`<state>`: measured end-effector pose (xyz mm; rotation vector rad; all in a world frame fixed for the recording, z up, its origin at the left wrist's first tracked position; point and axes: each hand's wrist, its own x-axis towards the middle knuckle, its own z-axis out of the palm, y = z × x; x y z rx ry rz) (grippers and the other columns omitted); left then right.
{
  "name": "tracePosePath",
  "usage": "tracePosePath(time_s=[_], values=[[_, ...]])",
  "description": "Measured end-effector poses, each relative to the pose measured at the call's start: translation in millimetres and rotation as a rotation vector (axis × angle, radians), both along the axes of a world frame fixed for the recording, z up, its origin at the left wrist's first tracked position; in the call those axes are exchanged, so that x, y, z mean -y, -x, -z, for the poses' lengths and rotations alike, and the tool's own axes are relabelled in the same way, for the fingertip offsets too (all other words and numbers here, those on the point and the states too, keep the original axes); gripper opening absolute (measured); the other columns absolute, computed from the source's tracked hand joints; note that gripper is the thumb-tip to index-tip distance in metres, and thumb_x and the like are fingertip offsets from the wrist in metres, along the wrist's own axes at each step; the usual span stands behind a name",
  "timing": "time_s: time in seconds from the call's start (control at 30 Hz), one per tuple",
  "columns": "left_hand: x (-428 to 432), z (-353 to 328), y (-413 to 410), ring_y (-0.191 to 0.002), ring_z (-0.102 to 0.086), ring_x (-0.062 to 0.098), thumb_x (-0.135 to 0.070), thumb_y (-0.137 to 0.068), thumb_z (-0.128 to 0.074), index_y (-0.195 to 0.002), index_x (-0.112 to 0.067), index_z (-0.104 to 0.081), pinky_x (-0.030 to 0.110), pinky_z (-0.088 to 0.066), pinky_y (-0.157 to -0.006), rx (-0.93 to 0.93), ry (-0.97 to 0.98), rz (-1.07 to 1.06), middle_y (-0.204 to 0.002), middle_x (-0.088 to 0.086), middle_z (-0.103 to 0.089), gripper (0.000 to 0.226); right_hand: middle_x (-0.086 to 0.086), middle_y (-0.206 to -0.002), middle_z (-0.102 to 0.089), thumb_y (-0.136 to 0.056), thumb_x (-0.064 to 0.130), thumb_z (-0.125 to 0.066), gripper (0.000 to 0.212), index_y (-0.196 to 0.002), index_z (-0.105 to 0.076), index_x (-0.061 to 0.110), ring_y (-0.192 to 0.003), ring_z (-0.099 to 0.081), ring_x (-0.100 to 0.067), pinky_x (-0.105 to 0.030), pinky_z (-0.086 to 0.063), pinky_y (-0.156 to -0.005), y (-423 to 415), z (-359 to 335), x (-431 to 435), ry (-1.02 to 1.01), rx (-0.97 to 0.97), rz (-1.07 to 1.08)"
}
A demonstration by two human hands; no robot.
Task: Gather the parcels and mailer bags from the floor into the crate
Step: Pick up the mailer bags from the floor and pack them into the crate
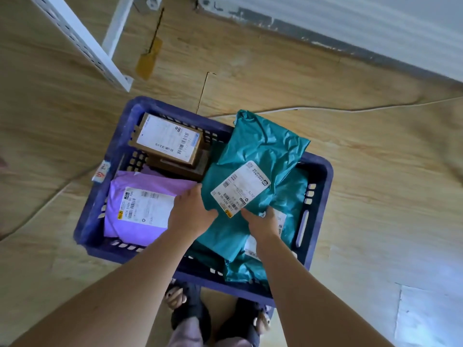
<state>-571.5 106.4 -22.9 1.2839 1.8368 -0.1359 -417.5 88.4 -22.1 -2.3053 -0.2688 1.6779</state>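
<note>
We're mid-drop here: left hand (190, 211) and right hand (263, 221) both have fingers gripping the teal mailer bag (258, 151). It's lying over the blue crate (100, 221) but pokes past the far rim. Next we'd probably tuck it down beside the cardboard box (170, 141) and purple mailer bag (150, 181), then let go.

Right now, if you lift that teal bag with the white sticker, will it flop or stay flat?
Probably floppy: the teal mailer bag is crumpled and its far end lies over the crate rim. Likely slippery too: its plastic looks glossy. The left hand and right hand both grip it, so one-handed it may sag.
</note>
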Motion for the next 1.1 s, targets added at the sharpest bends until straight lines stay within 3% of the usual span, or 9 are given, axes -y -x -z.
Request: tracePosePath(time_s=[0.2, 0.27, 0.33, 0.4, 0.47, 0.57, 0.7, 0.9, 1.1], values=[[11.1, -18.9, 6.9, -0.097, -0.063, 0.023, -0.046, -0.081, -0.063, -0.124, -0.017, -0.037, 0.032, -0.050, -0.072, -0.203, 0.082, 0.229, -0.106, 0.001, -0.061, 0.058, -0.009, -0.119, -0.058, -0.087, 0.014, -0.065, 0.050, -0.131, -0.040, 0.009, -0.098, -0.061, -0.028, -0.044, -0.054, -0.088, -15.2, -11.3, 9.2, 0.046, 0.006, -0.226], [16.8, -21.2, 8.2, -0.097, -0.064, 0.023, -0.047, -0.082, -0.062, -0.123, -0.016, -0.036, 0.031, -0.048, -0.070, -0.234, 0.145, 0.317, -0.104, 0.000, -0.063, 0.059, -0.010, -0.118, -0.059, -0.089, 0.021, -0.063, 0.053, -0.135, -0.037, 0.011, -0.083, -0.057, -0.023, -0.038, -0.055, -0.075, -14.4, -20.6, 9.3, 0.116, 0.062, -0.453], [20.3, -20.7, 5.0, -0.097, -0.064, 0.023, -0.046, -0.081, -0.064, -0.130, -0.015, -0.031, 0.031, -0.047, -0.069, -0.250, 0.146, 0.390, -0.104, 0.002, -0.063, 0.067, -0.009, -0.118, -0.057, -0.089, 0.029, -0.061, 0.073, -0.147, -0.017, 0.019, -0.078, -0.054, -0.019, -0.030, -0.047, -0.061, -13.1, -27.6, 7.2, 0.125, 0.214, -0.637], [22.4, -19.5, 1.7, -0.096, -0.064, 0.023, -0.044, -0.080, -0.067, -0.138, -0.016, -0.022, 0.031, -0.047, -0.067, -0.274, 0.111, 0.454, -0.106, 0.004, -0.061, 0.078, -0.012, -0.135, -0.042, -0.086, 0.031, -0.064, 0.092, -0.149, 0.003, 0.027, -0.105, -0.053, -0.025, -0.032, -0.049, -0.073, -8.9, -34.6, 5.0, 0.006, 0.431, -0.840], [23.2, -16.2, -0.3, -0.109, -0.057, 0.024, -0.045, -0.078, -0.070, -0.147, -0.018, -0.007, 0.032, -0.049, -0.074, -0.309, 0.065, 0.543, -0.123, 0.008, -0.052, 0.098, -0.013, -0.155, -0.008, -0.082, 0.037, -0.068, 0.103, -0.149, 0.010, 0.032, -0.139, -0.022, -0.032, -0.042, -0.035, -0.106, -4.3, -35.9, 1.0, -0.146, 0.571, -1.144], [26.5, -10.5, -5.0, -0.135, -0.031, 0.028, -0.050, -0.073, -0.073, -0.149, -0.022, 0.011, 0.036, -0.048, -0.090, -0.326, 0.021, 0.700, -0.151, 0.011, -0.018, 0.117, -0.010, -0.155, 0.023, -0.073, 0.052, -0.072, 0.117, -0.149, 0.013, 0.027, -0.146, 0.011, -0.032, -0.049, -0.007, -0.117, -2.4, -25.8, -1.1, -0.125, 0.544, -1.388], [34.2, 3.3, -19.4, -0.127, -0.036, 0.027, -0.044, -0.074, -0.074, -0.150, -0.020, 0.006, 0.035, -0.046, -0.087, -0.326, 0.012, 0.792, -0.144, 0.012, -0.022, 0.112, -0.009, -0.154, 0.029, -0.067, 0.058, -0.074, 0.126, -0.149, 0.015, 0.024, -0.145, 0.016, -0.033, -0.053, -0.004, -0.116, -8.1, 0.9, 7.0, 0.000, 0.495, -1.442], [35.9, 10.9, -20.4, -0.123, -0.039, 0.026, -0.040, -0.079, -0.071, -0.150, -0.016, -0.003, 0.035, -0.044, -0.089, -0.334, 0.006, 0.820, -0.140, 0.010, -0.027, 0.101, -0.007, -0.154, 0.028, -0.068, 0.060, -0.071, 0.123, -0.148, 0.016, 0.028, -0.145, 0.014, -0.032, -0.053, -0.005, -0.116, -10.8, 16.4, 9.7, -0.032, 0.493, -1.417], [18.8, -30.5, -13.4, -0.128, -0.037, 0.024, -0.037, -0.086, -0.062, -0.147, -0.020, -0.014, 0.036, -0.044, -0.092, -0.289, -0.073, 0.774, -0.142, 0.006, -0.028, 0.079, -0.001, -0.158, 0.018, -0.089, 0.046, -0.056, 0.087, -0.150, 0.004, 0.034, -0.147, 0.005, -0.026, -0.046, -0.008, -0.118, -24.7, -28.2, 14.0, -0.243, 0.432, -1.322]])
